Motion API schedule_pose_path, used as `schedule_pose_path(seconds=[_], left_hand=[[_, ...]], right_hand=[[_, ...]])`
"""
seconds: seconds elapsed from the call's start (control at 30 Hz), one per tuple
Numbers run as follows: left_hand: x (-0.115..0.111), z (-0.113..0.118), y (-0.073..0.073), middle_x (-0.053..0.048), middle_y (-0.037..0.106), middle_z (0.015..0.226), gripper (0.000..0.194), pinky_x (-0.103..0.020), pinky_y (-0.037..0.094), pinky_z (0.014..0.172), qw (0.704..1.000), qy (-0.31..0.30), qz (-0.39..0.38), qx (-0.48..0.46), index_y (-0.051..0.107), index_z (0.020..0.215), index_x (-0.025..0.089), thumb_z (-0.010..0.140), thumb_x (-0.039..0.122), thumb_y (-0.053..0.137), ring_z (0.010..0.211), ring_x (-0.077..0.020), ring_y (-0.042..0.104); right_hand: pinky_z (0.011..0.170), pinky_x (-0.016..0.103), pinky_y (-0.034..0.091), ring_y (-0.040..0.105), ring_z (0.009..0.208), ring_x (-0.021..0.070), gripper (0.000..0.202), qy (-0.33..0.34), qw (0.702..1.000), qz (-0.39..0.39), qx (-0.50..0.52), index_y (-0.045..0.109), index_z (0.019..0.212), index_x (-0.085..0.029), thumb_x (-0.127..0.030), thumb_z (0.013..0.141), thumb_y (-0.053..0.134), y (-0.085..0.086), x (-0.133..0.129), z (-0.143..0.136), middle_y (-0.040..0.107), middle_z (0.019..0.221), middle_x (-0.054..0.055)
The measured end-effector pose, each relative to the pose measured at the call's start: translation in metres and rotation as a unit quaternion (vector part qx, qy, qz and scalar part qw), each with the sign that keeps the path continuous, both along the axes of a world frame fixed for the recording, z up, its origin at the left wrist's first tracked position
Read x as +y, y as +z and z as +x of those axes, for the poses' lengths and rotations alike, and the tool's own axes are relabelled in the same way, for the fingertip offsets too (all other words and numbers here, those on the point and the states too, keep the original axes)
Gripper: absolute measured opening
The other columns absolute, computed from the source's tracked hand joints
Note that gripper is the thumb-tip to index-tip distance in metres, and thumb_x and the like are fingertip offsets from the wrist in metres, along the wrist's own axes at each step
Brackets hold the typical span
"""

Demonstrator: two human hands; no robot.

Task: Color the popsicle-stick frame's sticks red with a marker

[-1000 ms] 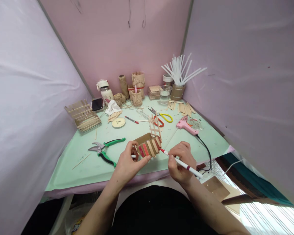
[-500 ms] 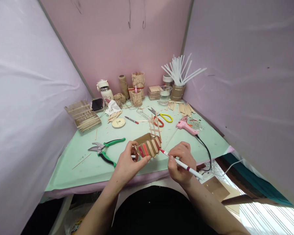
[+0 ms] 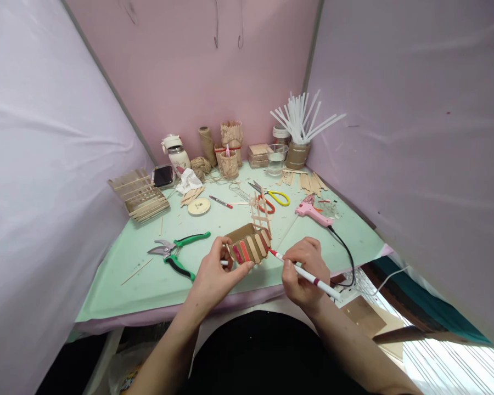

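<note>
Pink backing (image 3: 181, 71) rises behind the bench (image 3: 115, 299), whose top is pale green, with pale lilac sheets (image 3: 45, 164) to either side; near the middle of the bench, a round disc (image 3: 198, 206) carries dark print too small to read; a packet (image 3: 129, 379) below the bench at the left shows bold marks, likewise unreadable; both hands work over the near edge, forearms reaching in from below and angled toward each other.

Left hand (image 3: 218, 269) grasps a small cardboard box (image 3: 253, 249) by its left end, thumb laid along the lower front edge and fingers curled behind; the box sits tilted between the two hands, its front faced with slanting sticks, some coloured red or crimson and others bare wood, with a stick ladder (image 3: 260, 218) standing at its far right corner; right hand (image 3: 307, 269) pinches a white marker (image 3: 319, 285) as one holds a pen, wrist low and knuckles up, its red tip at the right end of the box; whether the tip touches, I cannot tell.

Green-handled pruning shears (image 3: 176, 252) lie open just left of the left hand; scissors (image 3: 276, 196) and a pink glue gun (image 3: 314, 213) lie beyond the right hand.
</note>
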State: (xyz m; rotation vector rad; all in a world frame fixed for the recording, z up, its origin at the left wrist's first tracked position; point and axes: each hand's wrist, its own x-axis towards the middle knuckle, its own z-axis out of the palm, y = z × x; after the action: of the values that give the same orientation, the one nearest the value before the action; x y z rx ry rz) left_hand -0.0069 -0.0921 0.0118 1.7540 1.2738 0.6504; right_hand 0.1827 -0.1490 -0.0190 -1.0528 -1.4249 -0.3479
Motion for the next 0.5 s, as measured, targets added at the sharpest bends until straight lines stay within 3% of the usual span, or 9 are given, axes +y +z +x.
schedule_pose_path(seconds=[0.5], left_hand=[[0.0003, 0.0005, 0.0011, 0.002, 0.064, 0.086, 0.053, -0.028, 0.049, 0.065, 1.000, 0.004, 0.002, -0.001, 0.048, 0.112, 0.023, 0.075, 0.051, 0.075, 0.069, -0.0150, 0.060]], right_hand=[[0.072, 0.037, 0.040, 0.051, 0.057, 0.0122, 0.016, 0.006, 1.000, 0.006, -0.006, 0.050, 0.081, -0.022, -0.007, 0.079, 0.053, 0.0030, -0.0001, -0.0002, 0.056, 0.065, -0.005]])
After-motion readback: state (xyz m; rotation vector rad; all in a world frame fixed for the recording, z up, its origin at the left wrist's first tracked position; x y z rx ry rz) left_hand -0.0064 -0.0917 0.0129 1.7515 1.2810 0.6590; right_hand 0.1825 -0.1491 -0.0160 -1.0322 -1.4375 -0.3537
